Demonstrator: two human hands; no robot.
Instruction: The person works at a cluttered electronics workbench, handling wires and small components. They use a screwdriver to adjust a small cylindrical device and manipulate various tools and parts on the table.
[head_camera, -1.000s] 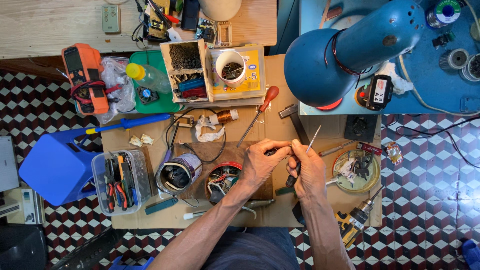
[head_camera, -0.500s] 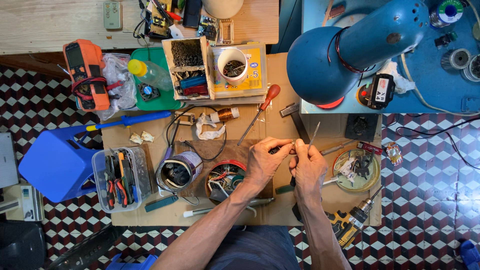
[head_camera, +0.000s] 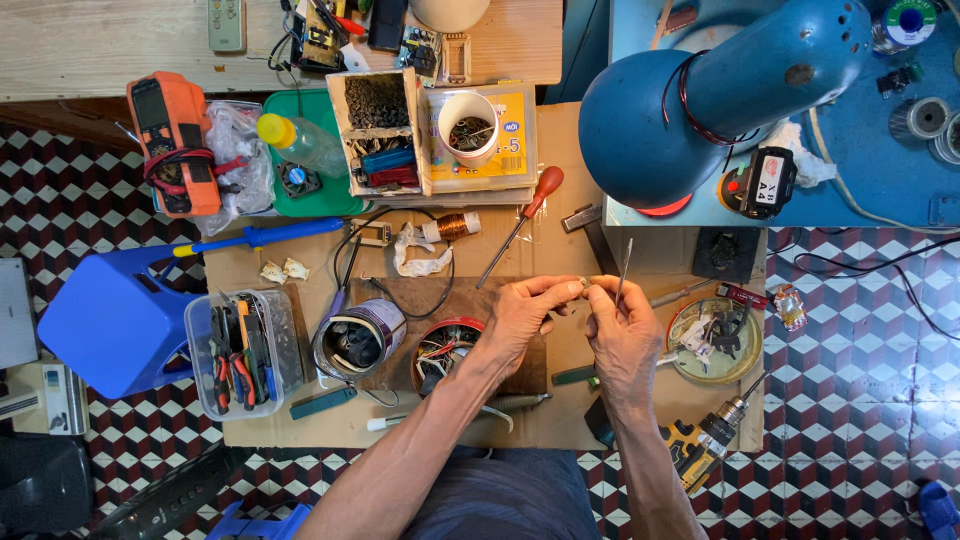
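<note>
Left hand: my left hand (head_camera: 522, 318) pinches a small metal part (head_camera: 583, 284) at its fingertips, grip clenched on it above the worktop (head_camera: 500, 425).
Right hand: my right hand (head_camera: 622, 335) meets the left at the same part and grasps thin tweezers (head_camera: 622, 272), which point up and away from me.
Small part: held between both hands, over the dark board; too small to tell its kind.
Near the left wrist: a red round tin (head_camera: 445, 350) of wires, beside an open can (head_camera: 358, 338).
Near the right hand: a shallow dish (head_camera: 715, 342) of bits.
Beyond: a red-handled screwdriver (head_camera: 520, 226) lies slanted.
</note>
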